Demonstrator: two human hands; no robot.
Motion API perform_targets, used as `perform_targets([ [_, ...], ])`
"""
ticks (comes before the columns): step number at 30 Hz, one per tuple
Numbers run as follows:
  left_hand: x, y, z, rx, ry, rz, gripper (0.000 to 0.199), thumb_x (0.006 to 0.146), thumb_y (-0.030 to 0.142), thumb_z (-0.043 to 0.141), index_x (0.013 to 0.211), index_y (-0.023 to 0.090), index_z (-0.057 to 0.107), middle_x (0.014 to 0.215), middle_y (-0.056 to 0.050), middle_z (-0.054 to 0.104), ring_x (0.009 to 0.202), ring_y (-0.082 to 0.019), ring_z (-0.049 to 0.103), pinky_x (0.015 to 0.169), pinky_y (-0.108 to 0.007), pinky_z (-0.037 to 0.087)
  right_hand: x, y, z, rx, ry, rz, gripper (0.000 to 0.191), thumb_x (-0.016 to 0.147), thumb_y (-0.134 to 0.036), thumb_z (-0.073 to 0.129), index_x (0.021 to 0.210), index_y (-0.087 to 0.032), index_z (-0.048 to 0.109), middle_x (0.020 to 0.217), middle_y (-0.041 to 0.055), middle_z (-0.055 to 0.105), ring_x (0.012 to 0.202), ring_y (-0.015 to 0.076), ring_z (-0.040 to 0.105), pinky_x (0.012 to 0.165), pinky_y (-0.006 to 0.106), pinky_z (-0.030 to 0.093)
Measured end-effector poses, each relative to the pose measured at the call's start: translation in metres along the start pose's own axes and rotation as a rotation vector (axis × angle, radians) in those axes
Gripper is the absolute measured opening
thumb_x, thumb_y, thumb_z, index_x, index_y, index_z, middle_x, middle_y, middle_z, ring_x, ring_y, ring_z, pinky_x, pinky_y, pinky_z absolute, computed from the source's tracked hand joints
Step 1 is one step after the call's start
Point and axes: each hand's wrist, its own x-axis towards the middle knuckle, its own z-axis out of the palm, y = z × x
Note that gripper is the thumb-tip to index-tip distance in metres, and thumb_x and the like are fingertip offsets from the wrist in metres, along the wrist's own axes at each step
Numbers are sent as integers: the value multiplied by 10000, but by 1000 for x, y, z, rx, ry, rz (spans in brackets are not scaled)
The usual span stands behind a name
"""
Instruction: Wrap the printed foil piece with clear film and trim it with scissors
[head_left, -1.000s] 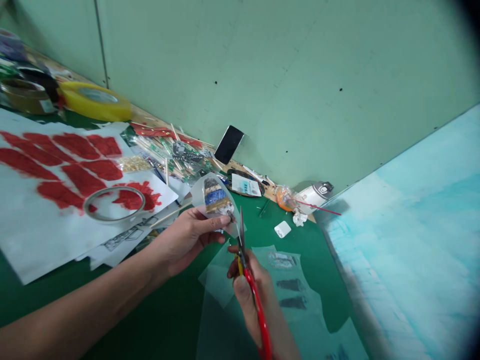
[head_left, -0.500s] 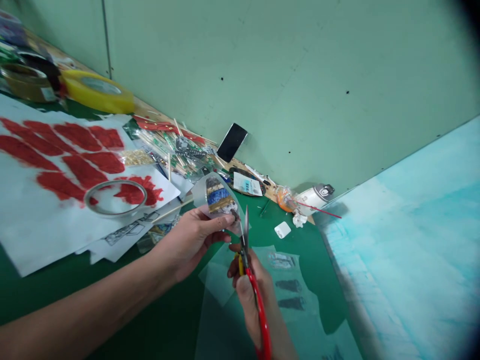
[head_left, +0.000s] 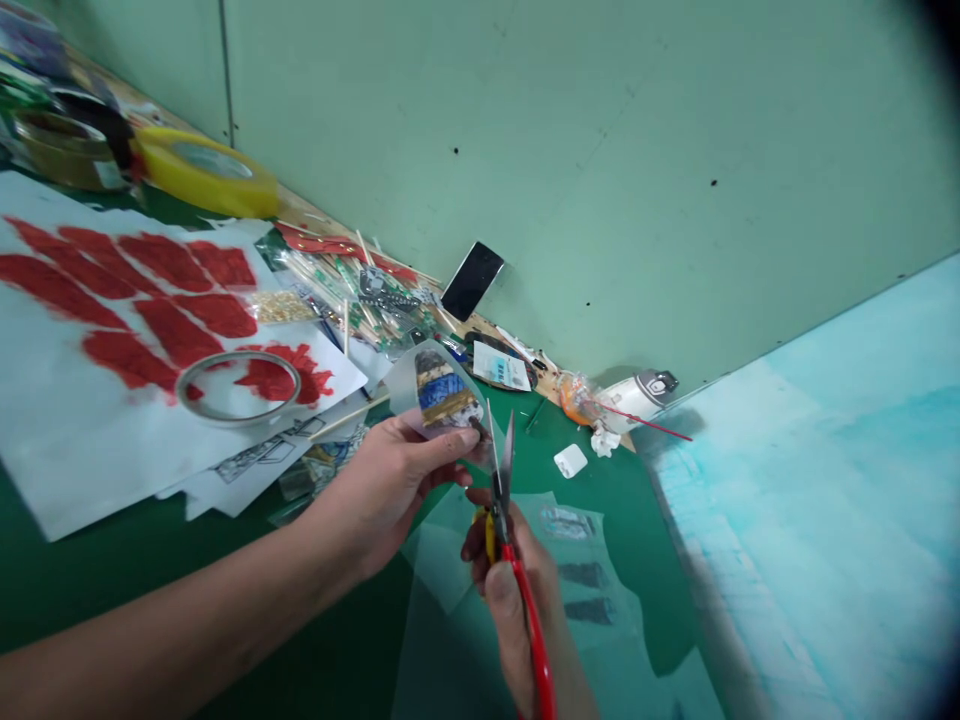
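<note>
Between the thumb and fingers of my left hand (head_left: pixel 397 475) is a translucent plastic sheet piece (head_left: pixel 444 392) with a drawing coloured blue, brown and white. My right hand (head_left: pixel 517 580) is closed around the handles of red-handled scissors (head_left: pixel 531 625). Their blades point up and stand slightly apart, right beside the sheet's right edge. Something yellow shows at the scissors' handle, partly behind the fingers. Under my right hand, on the green tabletop, lie larger translucent sheets (head_left: pixel 585 540) with small dark drawings.
White paper with red painted patches (head_left: pixel 165 330) lies left, a tape ring (head_left: pixel 240 388) on it. Yellow tape (head_left: pixel 210 172), bagged sticks (head_left: pixel 352 300), a phone (head_left: pixel 472 281) and a white can (head_left: pixel 637 397) line the green wall. A blue-white painted panel (head_left: pixel 817 460) stands right.
The scissors' blades have opened wider and moved slightly right, a little away from the sheet. My left hand keeps its hold on the sheet. The whole view has shifted slightly.
</note>
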Motion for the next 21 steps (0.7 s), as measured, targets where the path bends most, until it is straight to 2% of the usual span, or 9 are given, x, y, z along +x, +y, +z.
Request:
perform_targets([
  [5,-13,5,8,7,-18,-18,48,774,208,782,780,169,756,725,-20,706,623,-105,601,574,-165,512,-9,-2,2,19,80,-69,836,763,-852,443,1249,-189,593,784,44,602,574,145,494,465,250,409],
  [12,-24,14,22,29,31,-71,58,740,210,804,794,211,783,675,-20,697,634,-141,611,595,-198,547,-20,-24,3,43,102,-94,800,792,-823,451,1270,-194,578,824,59,607,622,163,511,546,283,460],
  [16,-20,17,31,87,60,-62,52,739,183,799,782,206,780,729,-30,730,682,-145,637,611,-188,544,-16,-27,3,8,155,-68,726,835,-757,476,1296,-202,555,871,63,614,698,184,560,596,288,486],
  [21,-4,16,52,233,-5,-7,44,753,182,772,714,167,756,710,-43,733,635,-147,638,555,-193,523,-13,-35,-5,-38,228,-115,583,915,-648,434,1267,-207,580,871,63,617,749,200,594,637,302,513],
])
